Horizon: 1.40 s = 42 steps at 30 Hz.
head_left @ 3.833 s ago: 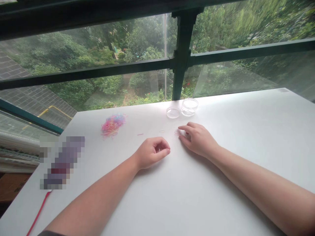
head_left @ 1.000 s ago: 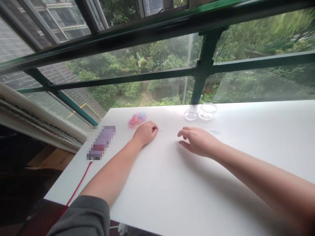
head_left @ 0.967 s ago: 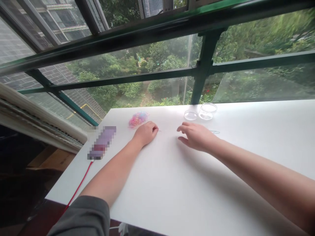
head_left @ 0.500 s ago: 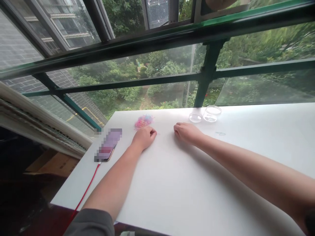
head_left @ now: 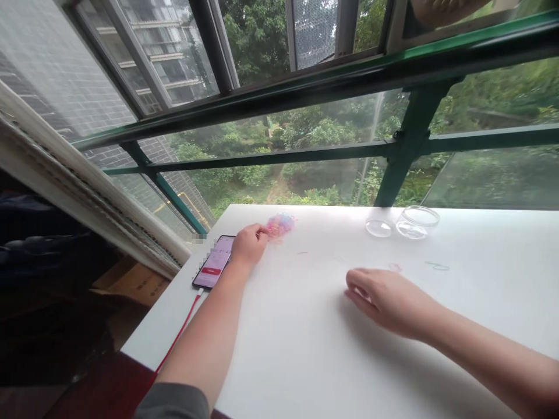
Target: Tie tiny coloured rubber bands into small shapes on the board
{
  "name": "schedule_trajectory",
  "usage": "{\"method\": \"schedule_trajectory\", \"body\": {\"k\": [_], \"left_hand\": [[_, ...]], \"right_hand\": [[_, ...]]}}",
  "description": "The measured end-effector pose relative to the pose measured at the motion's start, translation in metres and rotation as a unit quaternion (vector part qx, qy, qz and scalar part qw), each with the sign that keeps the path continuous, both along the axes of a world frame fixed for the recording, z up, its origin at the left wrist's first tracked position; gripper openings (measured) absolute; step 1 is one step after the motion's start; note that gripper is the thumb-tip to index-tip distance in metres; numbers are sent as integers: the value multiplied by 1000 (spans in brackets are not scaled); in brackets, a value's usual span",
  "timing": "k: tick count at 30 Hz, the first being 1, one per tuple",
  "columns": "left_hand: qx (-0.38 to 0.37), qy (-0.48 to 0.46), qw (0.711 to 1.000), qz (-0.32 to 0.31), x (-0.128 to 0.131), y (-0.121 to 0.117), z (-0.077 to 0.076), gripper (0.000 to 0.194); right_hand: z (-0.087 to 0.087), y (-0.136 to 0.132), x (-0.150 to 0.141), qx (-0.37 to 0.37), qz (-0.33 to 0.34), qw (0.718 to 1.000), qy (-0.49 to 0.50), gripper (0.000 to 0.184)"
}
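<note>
A heap of tiny pink, orange and blue elastic bands (head_left: 282, 224) lies near the far left part of the white table. My left hand (head_left: 250, 245) is closed, its thumb and forefinger pinched at the heap's left edge; whatever is between the tips is too small to make out. Further right, my right hand (head_left: 382, 295) hovers low over the table, fingers curled and nothing visible in them. Just beyond it lie a pink band (head_left: 395, 267) and a green band (head_left: 437, 265). A single reddish band (head_left: 303, 252) rests between the hands.
A clear round jar (head_left: 418, 222) and a clear flat lid (head_left: 378, 228) stand at the back right. Beside my left hand lies a phone (head_left: 212, 263) with a red cable (head_left: 180, 329). The white table (head_left: 297, 343) ends at a window with a green railing (head_left: 271, 158).
My right hand has drawn back towards me, uncovering the pink band. My left hand has shifted left along the heap, now beside the phone. The view has turned somewhat left.
</note>
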<state>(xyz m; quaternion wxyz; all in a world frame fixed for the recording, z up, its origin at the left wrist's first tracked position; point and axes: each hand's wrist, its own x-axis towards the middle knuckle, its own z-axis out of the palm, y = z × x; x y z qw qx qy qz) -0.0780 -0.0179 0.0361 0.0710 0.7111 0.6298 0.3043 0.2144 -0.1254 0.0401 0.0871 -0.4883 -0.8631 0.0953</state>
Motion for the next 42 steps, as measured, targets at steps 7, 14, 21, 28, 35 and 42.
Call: {"method": "schedule_trajectory", "body": {"k": [7, 14, 21, 28, 35, 42], "left_hand": [[13, 13, 1000, 25, 3, 10, -17, 19], [46, 60, 997, -8, 19, 22, -25, 21], [29, 76, 997, -10, 15, 23, -25, 18], [34, 49, 998, -13, 14, 22, -25, 13], [45, -89, 995, -5, 9, 20, -29, 15], [59, -194, 979, 7, 0, 20, -32, 19]], "right_hand": [[-28, -34, 8, -39, 66, 996, 38, 21], [-28, -28, 10, -75, 75, 993, 58, 23], [-28, -29, 11, -90, 78, 990, 68, 22], [-26, -29, 12, -98, 77, 990, 72, 21], [-25, -30, 12, -95, 74, 990, 70, 21], [-22, -30, 12, -88, 76, 990, 75, 21]]}}
